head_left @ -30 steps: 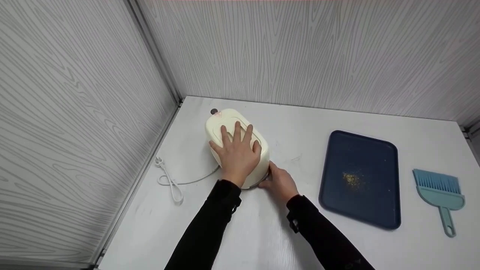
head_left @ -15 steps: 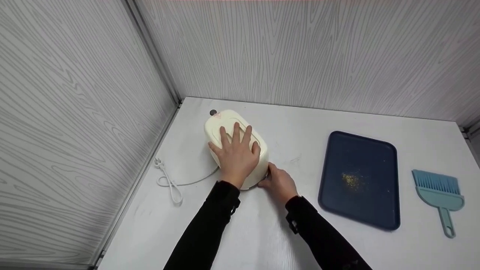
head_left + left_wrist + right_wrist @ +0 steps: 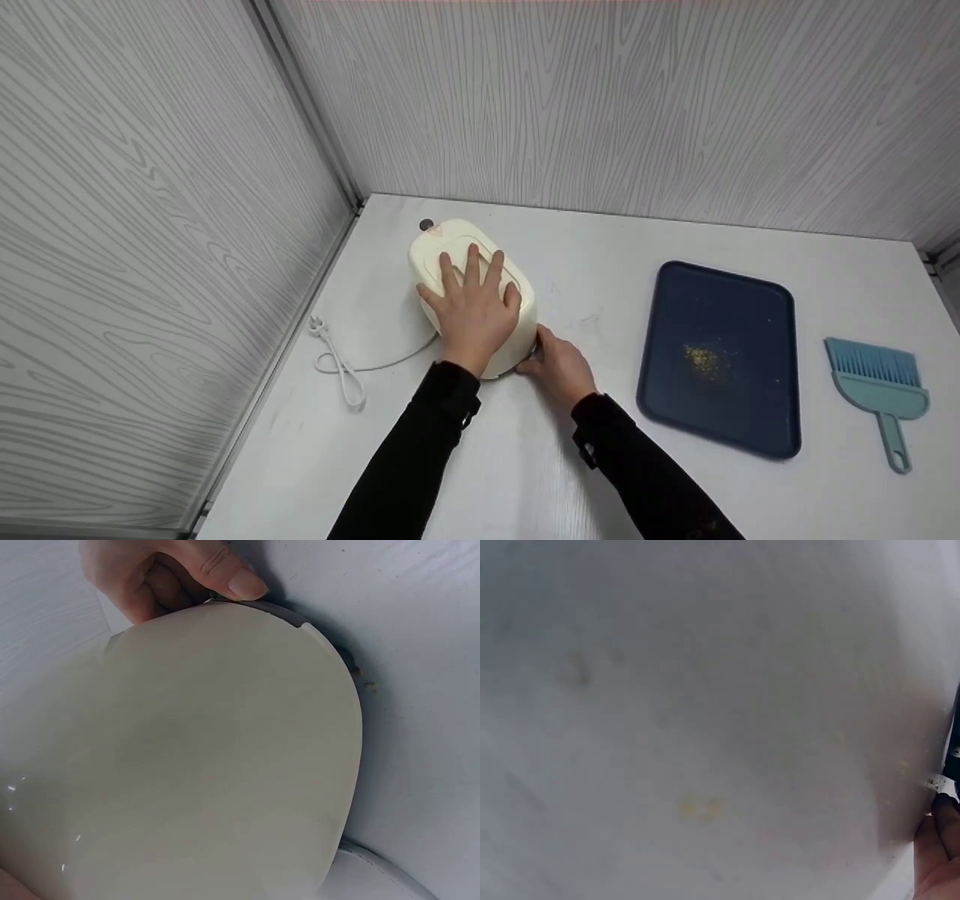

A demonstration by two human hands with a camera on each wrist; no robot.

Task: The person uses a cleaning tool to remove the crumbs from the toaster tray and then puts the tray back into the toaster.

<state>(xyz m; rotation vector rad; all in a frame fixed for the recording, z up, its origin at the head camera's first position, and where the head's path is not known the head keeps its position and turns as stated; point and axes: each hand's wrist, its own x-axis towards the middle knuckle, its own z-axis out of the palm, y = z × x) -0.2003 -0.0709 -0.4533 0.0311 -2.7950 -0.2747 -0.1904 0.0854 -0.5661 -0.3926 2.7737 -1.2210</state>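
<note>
A cream, rounded electric appliance [image 3: 495,259], its exact kind unclear, lies on the white table. My left hand [image 3: 476,311] rests on its top with the fingers spread. At its near right end my right hand [image 3: 559,364] grips the lower edge. In the left wrist view the right thumb [image 3: 247,585] presses by a dark strip [image 3: 277,611] under the cream shell, the other fingers curled in beside it. Only some fingers [image 3: 934,840] appear at the border of the right wrist view. The appliance's underside is hidden.
A power cord [image 3: 394,364] with a white plug [image 3: 318,327] runs left. Right of my hands lies a dark blue tray [image 3: 720,427] holding yellowish crumbs [image 3: 703,360]. Beyond it is a blue-green brush [image 3: 881,382]. A small dark disc [image 3: 426,224] sits behind the appliance. Grey-patterned walls [image 3: 600,105] border the table.
</note>
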